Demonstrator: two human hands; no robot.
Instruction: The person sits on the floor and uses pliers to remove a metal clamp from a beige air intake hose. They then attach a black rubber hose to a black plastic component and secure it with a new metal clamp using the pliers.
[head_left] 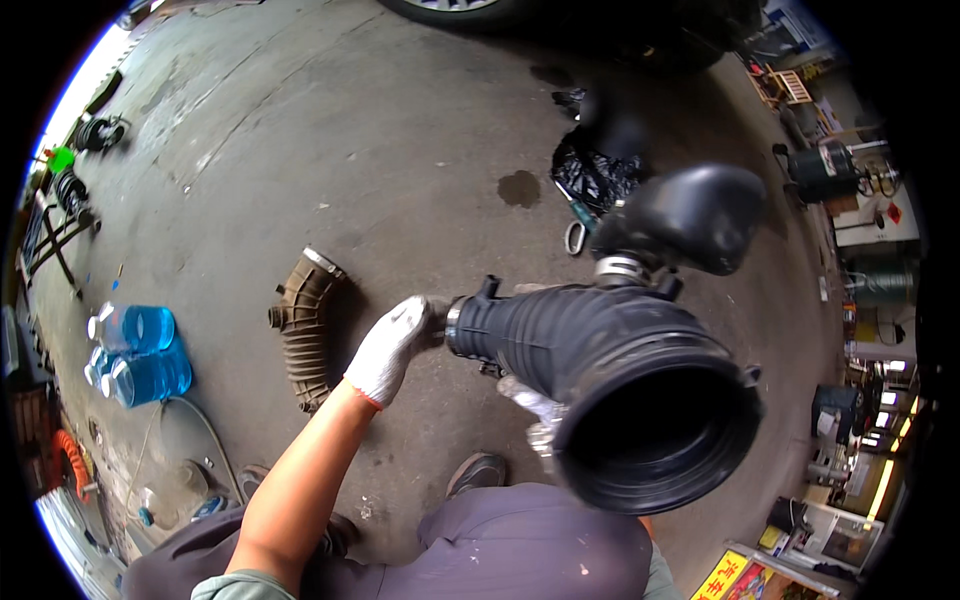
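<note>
A large black ribbed air intake hose [545, 330] is held up over my knees, its wide round mouth turned toward me. A rounded black plastic chamber [690, 220] joins its upper side through a metal clamp [621, 270]. My left hand [393, 345], in a white glove, is closed at the narrow left end, beside a second clamp; its fingertips are partly hidden. Beneath the hose my gloved right hand [540, 408] supports it near the wide mouth, mostly covered by it. A dusty brown ribbed hose [305, 340] lies on the floor left of my left hand.
Several bottles of blue liquid [145, 350] stand at the left. Farther off are a black plastic bag [595, 170], a tool with a teal handle [582, 212] and a car wheel [450, 10]. Shop equipment [830, 170] lines the right side.
</note>
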